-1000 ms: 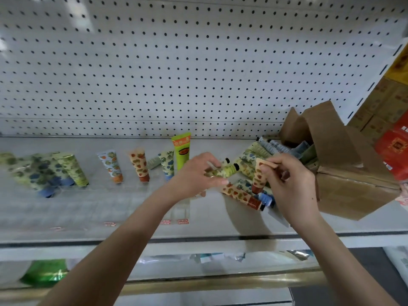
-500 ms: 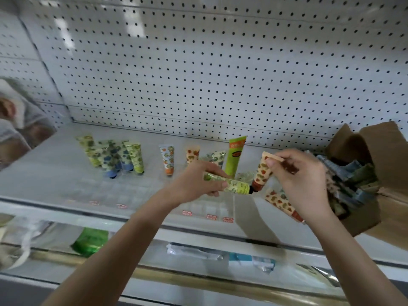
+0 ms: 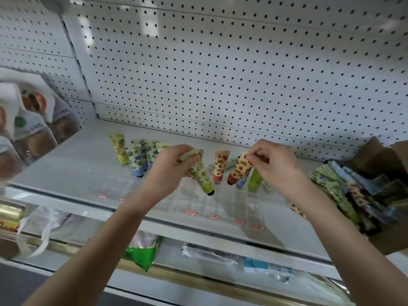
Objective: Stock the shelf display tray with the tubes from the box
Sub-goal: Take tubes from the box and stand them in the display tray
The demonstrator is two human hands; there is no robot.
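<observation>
Over tray [image 3: 254, 208] | green tube [image 3: 202, 175] hangs pinched from left hand [image 3: 174, 164] | orange tube [image 3: 239, 168]: right hand [image 3: 276, 164]

Open shelf [image 3: 72, 164] lies between the packets [image 3: 33, 129] at the left and the standing tubes [image 3: 139, 157], and the clear display tray [image 3: 249, 202] has front cells reachable from above. The standing tubes crowd its back row. The pegboard wall [image 3: 220, 74] closes the rear, and the box [image 3: 379, 160] with its spilled tubes [image 3: 340, 193] blocks the right end.

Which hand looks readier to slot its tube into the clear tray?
Probably the left hand: its green tube hangs cap-down over the clear tray's compartments. The right hand's orange tube sits higher.
</observation>
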